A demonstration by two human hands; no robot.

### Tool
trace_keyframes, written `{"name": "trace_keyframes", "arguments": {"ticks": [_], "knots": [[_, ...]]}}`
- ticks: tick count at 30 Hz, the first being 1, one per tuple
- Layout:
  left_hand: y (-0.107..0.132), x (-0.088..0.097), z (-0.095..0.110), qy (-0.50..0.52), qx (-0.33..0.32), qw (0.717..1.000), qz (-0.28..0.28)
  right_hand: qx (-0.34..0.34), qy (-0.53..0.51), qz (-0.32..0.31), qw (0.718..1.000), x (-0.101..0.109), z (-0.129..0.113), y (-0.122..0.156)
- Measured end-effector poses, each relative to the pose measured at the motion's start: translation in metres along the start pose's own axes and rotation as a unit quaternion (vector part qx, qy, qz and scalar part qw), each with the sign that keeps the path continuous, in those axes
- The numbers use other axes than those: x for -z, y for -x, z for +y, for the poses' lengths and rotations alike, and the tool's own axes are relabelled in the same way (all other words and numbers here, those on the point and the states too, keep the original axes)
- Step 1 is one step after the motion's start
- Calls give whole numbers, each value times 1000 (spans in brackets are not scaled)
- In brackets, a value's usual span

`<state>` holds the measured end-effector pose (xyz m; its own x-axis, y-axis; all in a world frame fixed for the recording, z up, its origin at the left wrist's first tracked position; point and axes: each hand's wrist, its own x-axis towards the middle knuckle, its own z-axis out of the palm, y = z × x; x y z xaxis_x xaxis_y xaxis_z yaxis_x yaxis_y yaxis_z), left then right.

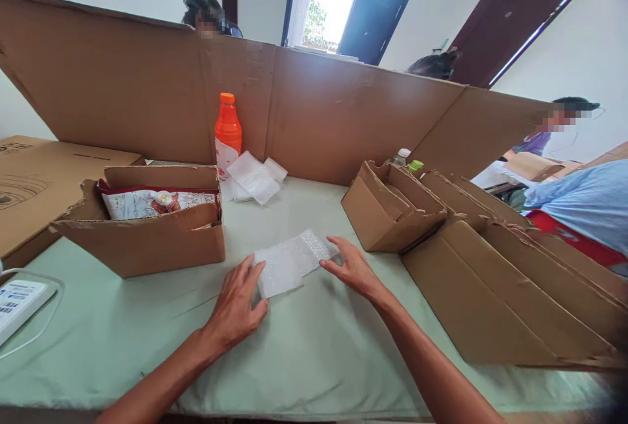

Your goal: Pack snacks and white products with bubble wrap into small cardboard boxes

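A small sheet of bubble wrap (289, 262) lies flat on the pale green table (304, 352) in front of me. My left hand (235, 306) rests at its left end, fingers stretched out and touching the wrap. My right hand (350, 268) lies flat at its right end, fingers spread and touching that edge. Neither hand grips anything.
An open cardboard box (147, 234) with printed packets stands at left, an orange bottle (227, 133) and more bubble wrap pieces (255, 178) behind it. Empty cardboard boxes (392, 211) and a larger box (505, 293) stand at right. A cardboard screen (318, 110) walls the back; other people sit beyond it.
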<state>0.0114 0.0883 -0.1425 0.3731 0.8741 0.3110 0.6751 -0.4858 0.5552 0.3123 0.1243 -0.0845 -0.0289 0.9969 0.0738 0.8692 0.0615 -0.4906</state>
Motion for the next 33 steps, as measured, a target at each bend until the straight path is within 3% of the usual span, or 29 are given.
{"name": "trace_keyframes", "arguments": {"ticks": [2,4,8,13,18,21,27,30,33], "knots": [[-21,-10,-2,2,-13,998,-55,0,67,-13,998,-15,8,-11],[-42,-16,-2,7,-32,996,-77,16,93,-13,995,-30,9,-22],[-67,-24,-8,27,-53,997,-46,45,94,24,994,-41,8,-42],[-64,-34,-21,60,-20,995,75,42,108,132,984,-10,20,-100],[-63,-38,-21,56,1,995,85,47,135,206,968,11,13,-193],[-63,-40,-18,49,10,995,86,56,140,218,964,0,-7,-241],[-63,-42,-18,47,10,995,85,65,70,127,987,-53,-51,-309],[-64,-43,-17,53,13,994,90,18,24,141,990,-63,-51,-330],[-65,-43,-16,59,11,994,92,-33,-51,181,982,-55,-39,-335]]}}
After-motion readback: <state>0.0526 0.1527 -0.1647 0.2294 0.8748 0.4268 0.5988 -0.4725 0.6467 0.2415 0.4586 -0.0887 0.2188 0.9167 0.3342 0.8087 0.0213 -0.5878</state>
